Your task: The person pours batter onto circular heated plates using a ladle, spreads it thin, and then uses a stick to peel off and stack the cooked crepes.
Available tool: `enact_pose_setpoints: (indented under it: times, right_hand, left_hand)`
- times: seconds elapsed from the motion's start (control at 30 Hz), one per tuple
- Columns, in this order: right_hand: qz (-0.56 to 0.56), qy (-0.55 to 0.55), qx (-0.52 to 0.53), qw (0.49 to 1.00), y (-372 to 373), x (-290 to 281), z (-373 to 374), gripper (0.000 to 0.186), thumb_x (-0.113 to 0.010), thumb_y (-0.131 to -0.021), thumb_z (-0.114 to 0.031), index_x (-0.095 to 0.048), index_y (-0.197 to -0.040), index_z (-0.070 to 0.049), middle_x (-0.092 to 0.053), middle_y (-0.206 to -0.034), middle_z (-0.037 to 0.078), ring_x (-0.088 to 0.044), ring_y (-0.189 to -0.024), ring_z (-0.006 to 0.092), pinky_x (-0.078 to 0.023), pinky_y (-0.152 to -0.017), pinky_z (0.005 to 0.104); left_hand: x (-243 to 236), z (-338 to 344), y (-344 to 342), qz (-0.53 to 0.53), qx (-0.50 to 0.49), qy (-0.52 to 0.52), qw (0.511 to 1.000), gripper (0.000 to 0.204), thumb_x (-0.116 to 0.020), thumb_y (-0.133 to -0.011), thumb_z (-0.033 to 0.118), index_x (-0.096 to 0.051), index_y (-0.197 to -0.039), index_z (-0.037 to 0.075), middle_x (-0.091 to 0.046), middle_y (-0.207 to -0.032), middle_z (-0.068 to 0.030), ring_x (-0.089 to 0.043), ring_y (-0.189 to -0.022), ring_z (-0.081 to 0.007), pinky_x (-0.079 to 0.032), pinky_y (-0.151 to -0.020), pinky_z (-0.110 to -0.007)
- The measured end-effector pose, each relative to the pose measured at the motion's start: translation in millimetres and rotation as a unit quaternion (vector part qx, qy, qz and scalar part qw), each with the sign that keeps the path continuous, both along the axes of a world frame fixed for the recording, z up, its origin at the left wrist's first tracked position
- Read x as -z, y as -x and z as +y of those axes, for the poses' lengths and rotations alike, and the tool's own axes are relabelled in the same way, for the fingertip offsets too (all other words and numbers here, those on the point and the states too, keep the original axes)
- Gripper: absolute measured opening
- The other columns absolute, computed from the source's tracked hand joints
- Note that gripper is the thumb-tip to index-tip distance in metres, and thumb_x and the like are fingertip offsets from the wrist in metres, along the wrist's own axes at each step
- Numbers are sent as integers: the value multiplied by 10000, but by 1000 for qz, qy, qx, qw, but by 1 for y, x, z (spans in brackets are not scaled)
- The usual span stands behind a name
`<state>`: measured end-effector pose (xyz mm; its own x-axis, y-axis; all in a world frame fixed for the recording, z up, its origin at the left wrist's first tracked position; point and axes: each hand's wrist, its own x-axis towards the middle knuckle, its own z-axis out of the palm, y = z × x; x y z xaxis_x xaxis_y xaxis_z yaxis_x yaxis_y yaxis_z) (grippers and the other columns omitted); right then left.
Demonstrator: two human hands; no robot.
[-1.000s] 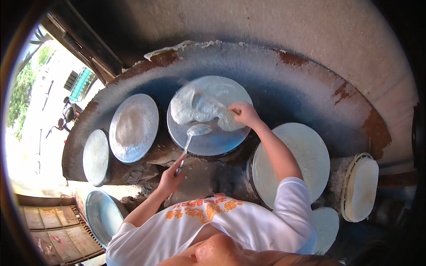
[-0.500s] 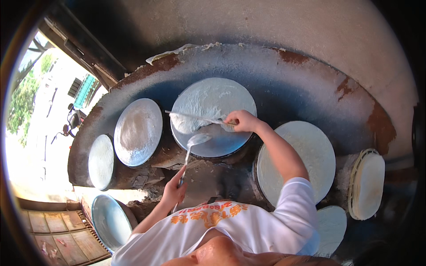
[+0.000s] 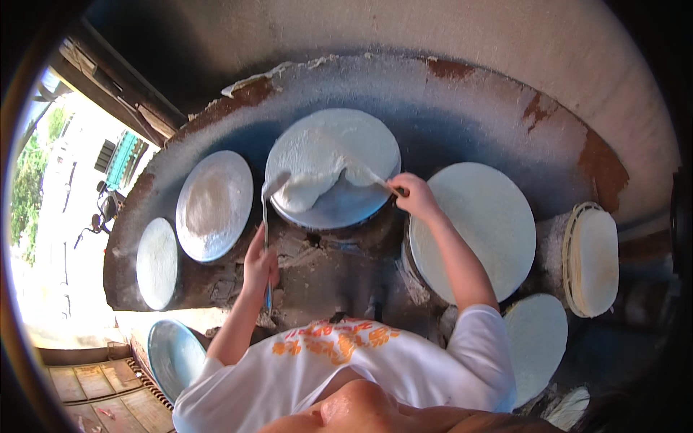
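Observation:
A round griddle (image 3: 350,211) stands in front of me, with a white sheet of soft batter (image 3: 307,162) over its far and left part. The sheet's near edge is bunched up and leaves bare metal at the front. My left hand (image 3: 258,265) is closed round the long handle of a ladle (image 3: 276,183), whose bowl is at the griddle's left rim beside the bunched batter. To the right of the griddle, my right hand (image 3: 413,196) pinches the end of a thin scraper (image 3: 369,175). The scraper reaches left over the griddle, and its far end blends into the batter.
A bare griddle (image 3: 214,209) and a batter-covered one (image 3: 157,263) stand left. Close by my right forearm is a large white-covered griddle (image 3: 498,231). Farther right are a stack of thin round sheets (image 3: 598,261) and another white disc (image 3: 535,346). A basin (image 3: 173,357) sits lower left.
The ladle has moved left, from the griddle's front to its left rim. My right hand has shifted right with the scraper, which now slants up leftward. The whole view has shifted slightly.

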<state>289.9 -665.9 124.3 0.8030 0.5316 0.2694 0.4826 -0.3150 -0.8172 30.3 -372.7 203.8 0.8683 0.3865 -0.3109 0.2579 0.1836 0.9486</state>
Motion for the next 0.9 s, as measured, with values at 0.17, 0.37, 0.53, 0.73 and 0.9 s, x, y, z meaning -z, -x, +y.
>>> enact_pose_setpoints:
  times: [0.17, 0.37, 0.53, 0.73, 0.9]
  right_hand:
    - [-116, 62, -84, 988, 74, 3, 35, 245, -611, -722, -27, -677, -948, -92, -637, -954, 29, -578, -899, 264, -472, -787, 354]
    - [287, -266, 79, 917, 211, 1, 112, 288, -600, -828, -65, -565, -1114, -68, -661, -963, 73, -611, -710, 130, -477, -615, 253]
    - [452, -411, 74, 788, 202, 38, 366, 277, -544, -932, -221, -413, -1150, -112, -569, -759, 55, -472, -468, 106, -381, -388, 254]
    - [443, -464, 208, 738, 277, 59, 344, 228, -516, -951, -208, -403, -1149, -197, -444, -730, 4, -350, -457, 64, -303, -378, 222]
    - [399, -458, 325, 725, 260, 44, 309, 263, -549, -935, -202, -454, -1179, -233, -460, -713, -1, -359, -457, 73, -304, -383, 231]
  left_hand:
    - [-8, 35, -2, -103, -50, 351, 929, 527, -395, -967, 93, -275, -1442, 286, -307, -601, 35, -325, -411, -48, -281, -331, -183]
    - [-59, 82, 39, -260, 95, 525, 805, 537, -312, -982, 71, -180, -1468, 257, -339, -619, 10, -329, -361, -36, -320, -301, -171]
    - [-69, 116, 63, -297, 128, 499, 804, 587, -344, -962, 46, -161, -1467, 282, -318, -630, 21, -273, -348, -24, -280, -278, -159]
    - [-83, 144, 98, -250, 111, 383, 882, 588, -351, -959, 45, -148, -1472, 251, -318, -613, 25, -271, -337, -15, -262, -262, -148]
    - [-83, 155, 110, -273, 133, 358, 883, 612, -358, -947, 34, -139, -1475, 251, -316, -598, 23, -261, -339, -29, -257, -270, -170]
